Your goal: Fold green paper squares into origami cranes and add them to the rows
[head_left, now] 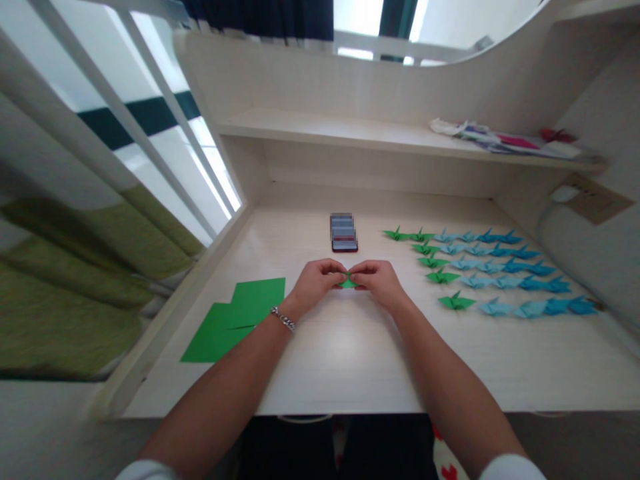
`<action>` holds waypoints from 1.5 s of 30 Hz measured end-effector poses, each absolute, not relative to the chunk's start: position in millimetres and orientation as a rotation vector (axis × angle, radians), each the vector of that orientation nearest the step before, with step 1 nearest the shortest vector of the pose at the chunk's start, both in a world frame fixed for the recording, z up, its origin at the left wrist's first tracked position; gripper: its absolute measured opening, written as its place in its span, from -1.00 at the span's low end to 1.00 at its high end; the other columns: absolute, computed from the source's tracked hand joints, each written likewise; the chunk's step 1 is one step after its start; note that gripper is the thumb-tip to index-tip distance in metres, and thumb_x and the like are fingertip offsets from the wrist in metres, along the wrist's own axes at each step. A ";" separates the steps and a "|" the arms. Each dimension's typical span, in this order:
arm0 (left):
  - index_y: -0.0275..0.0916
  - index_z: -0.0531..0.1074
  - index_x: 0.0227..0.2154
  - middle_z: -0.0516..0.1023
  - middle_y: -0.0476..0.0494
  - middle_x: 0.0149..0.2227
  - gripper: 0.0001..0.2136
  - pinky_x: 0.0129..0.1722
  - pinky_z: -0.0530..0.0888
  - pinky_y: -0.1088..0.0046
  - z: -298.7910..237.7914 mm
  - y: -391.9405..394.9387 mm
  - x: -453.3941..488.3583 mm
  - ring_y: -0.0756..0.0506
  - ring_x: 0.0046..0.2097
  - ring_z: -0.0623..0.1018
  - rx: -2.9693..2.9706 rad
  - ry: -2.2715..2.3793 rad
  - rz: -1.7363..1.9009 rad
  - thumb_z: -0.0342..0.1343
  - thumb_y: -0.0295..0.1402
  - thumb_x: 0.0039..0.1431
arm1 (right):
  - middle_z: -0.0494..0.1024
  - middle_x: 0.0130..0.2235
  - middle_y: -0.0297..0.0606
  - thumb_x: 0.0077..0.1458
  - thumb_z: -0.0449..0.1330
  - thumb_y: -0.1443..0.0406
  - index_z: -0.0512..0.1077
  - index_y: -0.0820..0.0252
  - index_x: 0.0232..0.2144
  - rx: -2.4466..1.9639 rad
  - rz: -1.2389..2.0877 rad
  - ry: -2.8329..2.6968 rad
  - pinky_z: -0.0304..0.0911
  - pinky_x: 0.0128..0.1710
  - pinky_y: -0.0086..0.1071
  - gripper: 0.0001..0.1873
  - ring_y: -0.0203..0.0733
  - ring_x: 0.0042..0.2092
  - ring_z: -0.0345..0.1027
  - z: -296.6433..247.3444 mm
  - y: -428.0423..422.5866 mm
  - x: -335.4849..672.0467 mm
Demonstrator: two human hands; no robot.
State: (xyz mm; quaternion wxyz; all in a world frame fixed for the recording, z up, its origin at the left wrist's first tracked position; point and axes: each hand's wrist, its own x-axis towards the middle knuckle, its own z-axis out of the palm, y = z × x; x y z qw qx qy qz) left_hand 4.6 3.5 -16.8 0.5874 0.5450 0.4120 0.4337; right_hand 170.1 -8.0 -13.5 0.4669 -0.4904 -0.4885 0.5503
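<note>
Centrally, above the table (345,373), the left hand (317,280) and right hand (381,280) meet at a small folded green paper (349,283), each pinching one side with thumb and fingertips drawn together; whether the paper touches the table, I cannot tell. Just beyond lies a phone (343,233), screen up. On the left, green sheets (257,300) overlap, partly hidden by the left forearm (225,393), which has a chain bracelet (283,319) at the wrist. To the right, folded cranes sit in five rows: green cranes (457,302) leftmost, then light blue cranes (495,307), then darker blue cranes (583,306). Behind, a shelf (325,130) carries a loose pile (500,139).
</note>
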 end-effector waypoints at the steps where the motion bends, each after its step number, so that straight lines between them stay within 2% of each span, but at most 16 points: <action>1: -0.31 0.50 -0.45 0.51 -0.06 -0.47 -0.87 -0.38 0.48 0.45 -16.7 3.0 5.2 0.01 -0.42 0.49 1.252 0.945 1.030 0.23 -0.41 -0.14 | 0.52 -0.54 -0.29 -0.32 0.33 0.30 0.54 0.26 -0.48 -1.189 1.353 -1.180 0.33 -0.46 -0.39 -0.78 -0.29 -0.50 0.37 -12.3 -8.3 169.7; 7: -0.30 0.51 -0.44 0.52 -0.05 -0.47 -0.88 -0.36 0.47 0.47 -12.6 0.4 5.8 0.01 -0.42 0.48 1.272 0.935 1.073 0.21 -0.40 -0.11 | 0.53 -0.53 -0.30 -0.35 0.36 0.28 0.55 0.25 -0.48 -1.126 1.407 -1.114 0.32 -0.45 -0.37 -0.75 -0.30 -0.51 0.37 -10.5 -8.3 169.4; 11: -0.30 0.53 -0.44 0.55 -0.08 -0.45 -0.87 -0.32 0.46 0.46 -10.1 0.4 3.7 -0.01 -0.40 0.50 1.396 0.987 1.074 0.23 -0.39 -0.12 | 0.55 -0.47 -0.24 -0.31 0.37 0.18 0.54 0.26 -0.46 -1.123 1.460 -1.106 0.32 -0.43 -0.37 -0.69 -0.25 -0.45 0.40 -10.3 -8.2 170.9; 19: -0.31 0.52 -0.43 0.57 -0.13 -0.42 -0.84 -0.29 0.47 0.40 -15.0 1.8 2.7 -0.05 -0.37 0.53 1.451 0.997 1.075 0.26 -0.39 -0.15 | 0.56 -0.45 -0.21 -0.25 0.33 0.16 0.54 0.28 -0.41 -1.198 1.348 -1.264 0.32 -0.39 -0.37 -0.67 -0.25 -0.44 0.39 -13.0 -7.9 173.1; 28: -0.33 0.47 -0.42 0.57 -0.11 -0.42 -0.84 -0.28 0.49 0.39 -11.6 -0.4 5.4 -0.03 -0.38 0.53 1.234 0.947 1.080 0.24 -0.48 -0.17 | 0.57 -0.43 -0.23 -0.07 0.21 0.24 0.53 0.25 -0.41 -1.269 1.031 -1.572 0.24 -0.39 -0.40 -0.80 -0.25 -0.42 0.37 -11.7 -7.3 175.0; 40: -0.34 0.45 -0.42 0.55 -0.12 -0.43 -0.79 -0.29 0.49 0.39 -19.9 4.9 4.8 -0.03 -0.38 0.53 1.297 0.988 1.121 0.29 -0.40 -0.17 | 0.58 -0.37 -0.26 -0.03 0.18 0.30 0.52 0.19 -0.38 -1.303 0.834 -1.709 0.24 -0.32 -0.39 -0.86 -0.23 -0.36 0.41 -11.5 -8.7 172.9; 45: -0.32 0.43 -0.42 0.54 -0.12 -0.42 -0.79 -0.28 0.48 0.39 -22.6 5.2 5.5 -0.03 -0.36 0.53 1.375 1.023 1.154 0.28 -0.40 -0.17 | 0.55 -0.44 -0.27 -0.03 0.17 0.27 0.49 0.20 -0.44 -1.384 0.792 -1.752 0.19 -0.39 -0.41 -0.87 -0.26 -0.41 0.35 -13.2 -8.7 172.4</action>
